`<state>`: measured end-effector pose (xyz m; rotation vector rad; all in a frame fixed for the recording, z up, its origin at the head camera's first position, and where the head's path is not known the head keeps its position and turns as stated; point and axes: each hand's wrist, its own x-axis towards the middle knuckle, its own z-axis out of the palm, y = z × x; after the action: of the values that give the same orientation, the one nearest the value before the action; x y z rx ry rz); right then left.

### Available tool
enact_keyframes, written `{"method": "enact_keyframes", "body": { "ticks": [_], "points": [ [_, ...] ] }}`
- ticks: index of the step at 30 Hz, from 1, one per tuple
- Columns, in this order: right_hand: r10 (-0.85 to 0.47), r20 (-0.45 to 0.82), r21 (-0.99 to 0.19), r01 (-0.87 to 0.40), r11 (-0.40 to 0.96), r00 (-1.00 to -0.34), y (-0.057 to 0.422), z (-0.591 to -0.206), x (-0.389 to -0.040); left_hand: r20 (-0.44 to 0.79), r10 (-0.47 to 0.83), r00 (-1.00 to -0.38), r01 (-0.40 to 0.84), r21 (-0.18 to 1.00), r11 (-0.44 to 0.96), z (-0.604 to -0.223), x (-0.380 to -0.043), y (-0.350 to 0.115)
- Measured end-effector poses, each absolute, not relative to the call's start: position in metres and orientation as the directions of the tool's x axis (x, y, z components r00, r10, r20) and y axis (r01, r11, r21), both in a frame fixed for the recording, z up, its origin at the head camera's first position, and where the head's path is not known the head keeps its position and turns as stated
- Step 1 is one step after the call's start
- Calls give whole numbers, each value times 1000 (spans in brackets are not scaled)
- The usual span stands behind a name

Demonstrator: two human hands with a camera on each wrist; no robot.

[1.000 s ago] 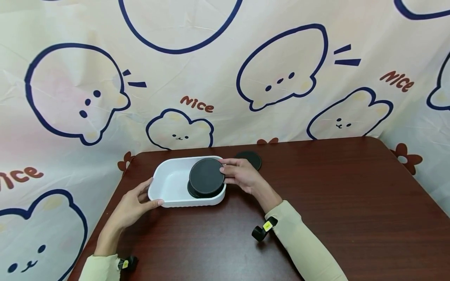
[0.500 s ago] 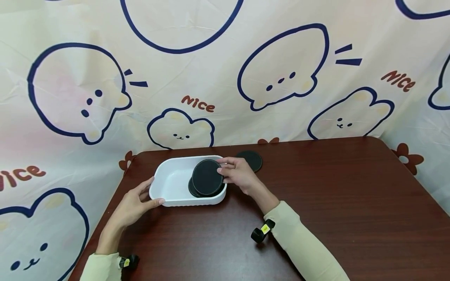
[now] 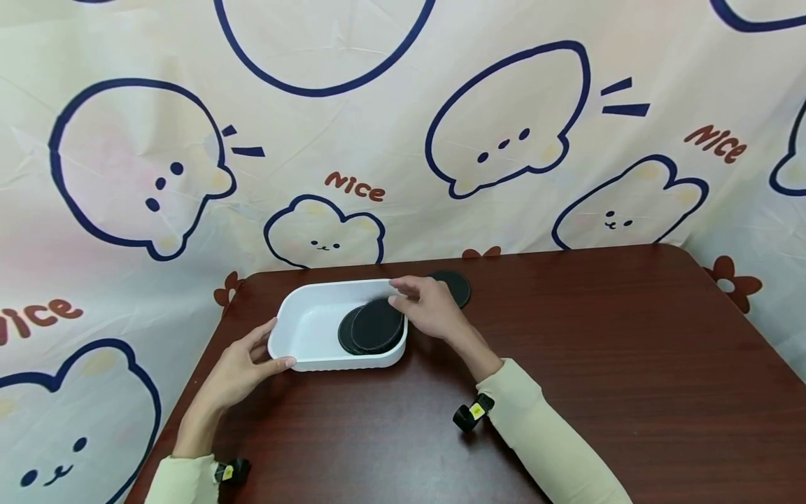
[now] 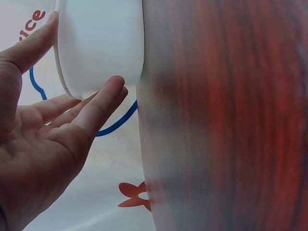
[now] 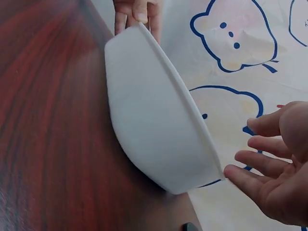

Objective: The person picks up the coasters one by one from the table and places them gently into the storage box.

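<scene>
A white oval-cornered tray [image 3: 308, 318] sits at the table's far left part. My left hand [image 3: 236, 371] holds its left end, thumb at the front rim and fingers against the end wall; the left wrist view shows this hand [image 4: 53, 134] around the tray's end. In the tray's right half, a round black coaster [image 3: 379, 326] with a stitched edge overlaps another coaster [image 3: 347, 330] under it. Over the tray's right rim hovers my right hand [image 3: 434, 308]. Seen from the right wrist, its fingers [image 5: 262, 161] are loosely spread with nothing between them, one fingertip right at the rim.
Another black round coaster [image 3: 456, 287] lies on the brown table [image 3: 567, 350] behind the right hand, near the back edge. A cartoon-printed cloth [image 3: 403, 140] hangs behind the table. Each sleeve carries a black wrist camera [image 3: 474, 413].
My right hand has lowered the top coaster into the tray and let go of it; the coaster now lies flatter and further right. The left hand has stayed on the tray.
</scene>
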<state>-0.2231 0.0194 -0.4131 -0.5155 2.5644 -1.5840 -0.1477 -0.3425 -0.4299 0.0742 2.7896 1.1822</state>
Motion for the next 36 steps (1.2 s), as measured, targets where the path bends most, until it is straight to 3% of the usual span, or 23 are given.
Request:
{"method": "enact_keyframes", "body": {
  "ticks": [8, 17, 36],
  "points": [
    [-326, 101, -903, -224, 367, -940, 38, -406, -227, -70, 106, -992, 24, 719, 695, -431, -148, -345],
    [-339, -7, -979, -62, 193, -941, 80, -409, -232, -63, 101, -993, 28, 702, 711, -429, -150, -343],
    [-282, -74, -972, 6, 235, -957, 162, -425, -223, -53, 112, -992, 42, 711, 702, -430, -148, -344]
  ]
}}
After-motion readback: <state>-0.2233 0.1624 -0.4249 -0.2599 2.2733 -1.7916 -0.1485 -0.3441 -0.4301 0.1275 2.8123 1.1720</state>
